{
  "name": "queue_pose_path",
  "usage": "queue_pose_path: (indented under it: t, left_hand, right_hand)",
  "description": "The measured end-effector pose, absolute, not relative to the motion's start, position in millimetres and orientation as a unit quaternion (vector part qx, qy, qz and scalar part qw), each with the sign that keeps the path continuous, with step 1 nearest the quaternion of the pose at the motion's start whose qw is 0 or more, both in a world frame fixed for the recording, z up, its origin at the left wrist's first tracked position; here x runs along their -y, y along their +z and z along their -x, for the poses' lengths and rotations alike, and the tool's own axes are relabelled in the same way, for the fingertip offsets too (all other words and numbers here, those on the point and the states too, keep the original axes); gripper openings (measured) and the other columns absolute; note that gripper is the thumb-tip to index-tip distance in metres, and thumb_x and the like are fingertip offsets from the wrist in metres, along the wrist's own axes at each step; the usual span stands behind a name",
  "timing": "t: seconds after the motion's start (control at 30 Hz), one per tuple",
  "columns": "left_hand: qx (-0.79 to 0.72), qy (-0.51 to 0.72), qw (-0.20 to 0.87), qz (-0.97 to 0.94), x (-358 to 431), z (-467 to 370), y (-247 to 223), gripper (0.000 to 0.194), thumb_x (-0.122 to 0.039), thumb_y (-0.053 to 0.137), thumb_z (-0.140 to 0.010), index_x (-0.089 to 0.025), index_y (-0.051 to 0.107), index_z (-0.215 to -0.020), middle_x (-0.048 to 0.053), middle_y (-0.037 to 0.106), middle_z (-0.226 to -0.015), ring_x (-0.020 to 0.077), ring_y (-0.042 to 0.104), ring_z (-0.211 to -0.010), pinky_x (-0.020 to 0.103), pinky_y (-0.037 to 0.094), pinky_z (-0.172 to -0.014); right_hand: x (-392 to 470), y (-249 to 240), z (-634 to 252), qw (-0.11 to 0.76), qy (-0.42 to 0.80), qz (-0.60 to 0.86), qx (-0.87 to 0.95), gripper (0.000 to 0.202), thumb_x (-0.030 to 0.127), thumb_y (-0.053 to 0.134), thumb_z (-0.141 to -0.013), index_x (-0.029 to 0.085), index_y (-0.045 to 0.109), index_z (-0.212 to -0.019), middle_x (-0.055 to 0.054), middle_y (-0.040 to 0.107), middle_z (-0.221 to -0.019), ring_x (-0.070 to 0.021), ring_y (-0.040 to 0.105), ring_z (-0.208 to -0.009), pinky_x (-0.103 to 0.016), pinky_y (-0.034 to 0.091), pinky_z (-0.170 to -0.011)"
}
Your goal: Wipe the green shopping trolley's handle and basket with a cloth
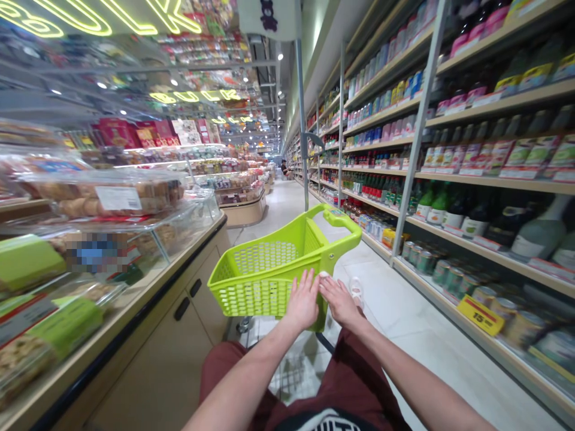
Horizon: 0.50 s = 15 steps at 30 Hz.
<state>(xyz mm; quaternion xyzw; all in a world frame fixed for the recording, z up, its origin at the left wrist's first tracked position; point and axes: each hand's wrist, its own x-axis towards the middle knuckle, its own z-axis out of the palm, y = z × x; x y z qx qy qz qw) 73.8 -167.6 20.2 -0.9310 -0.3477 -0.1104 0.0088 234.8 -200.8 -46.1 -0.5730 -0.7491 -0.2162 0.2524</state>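
A lime-green plastic shopping cart (pixel 258 284) with perforated walls stands in front of my knees, turned sideways. No goods show in the visible part of its basket. My left hand (pixel 302 300) lies on the cart's near side wall, fingers stretched out. Beside it, my right hand (pixel 339 299) has its fingers extended at the cart's corner below the curved handle (pixel 348 222); the fingertips of both hands come close together. Neither hand is wrapped round anything. A tall grey pole (pixel 302 108) rises behind the handle, with a pale bear-print sign (pixel 269 21) at its top.
On the left, a wooden counter (pixel 166 341) carries clear boxes of baked goods (pixel 121 200). Tall shelves (pixel 489 179) of bottles and cans line the right, with a yellow price tag (pixel 480 314) low down. A pale tiled aisle (pixel 287 194) runs ahead, with a person (pixel 284 169) far off.
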Motion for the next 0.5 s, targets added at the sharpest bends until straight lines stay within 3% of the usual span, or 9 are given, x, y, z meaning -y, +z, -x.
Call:
queue_pose_path:
  t: [0.17, 0.27, 0.5]
  left_hand:
    - [0.359, -0.113, 0.02, 0.926, 163.7, -77.2, 28.9, 0.073, -0.021, 0.045, -0.068, -0.015, 0.018, -0.136, 0.007, 0.006, -0.147, 0.0225, -0.001, -0.134, 0.045, 0.006, -0.108]
    - [0.359, -0.12, 0.025, 0.925, 164.9, -81.9, 34.1, 0.074, -0.021, 0.045, -0.068, -0.015, 0.018, -0.136, 0.007, 0.005, -0.147, 0.0222, -0.001, -0.134, 0.045, 0.006, -0.108]
    - [0.349, -0.105, 0.044, 0.93, 167.8, -79.2, 20.4, 0.074, -0.02, 0.044, -0.067, -0.016, 0.017, -0.136, 0.006, 0.006, -0.147, 0.0227, -0.001, -0.134, 0.045, 0.009, -0.107]
  right_hand:
    - [194.9, 32.6, -269.9, 0.409, -0.328, 0.599, 0.605, 0.051, 0.004, 0.032, -0.078, 0.019, 0.044, -0.124, -0.008, 0.04, -0.133, -0.0185, 0.024, -0.129, -0.045, 0.021, -0.102]
    - [185.0, 58.1, -285.3, 0.425, -0.344, 0.623, 0.56, 0.05, 0.005, 0.033, -0.077, 0.019, 0.044, -0.124, -0.009, 0.041, -0.132, -0.0208, 0.023, -0.129, -0.048, 0.02, -0.102]
    - [190.2, -30.6, -236.2, 0.321, -0.238, 0.593, 0.699, 0.051, 0.004, 0.032, -0.078, 0.02, 0.044, -0.125, -0.008, 0.042, -0.131, -0.0193, 0.027, -0.127, -0.044, 0.028, -0.099]
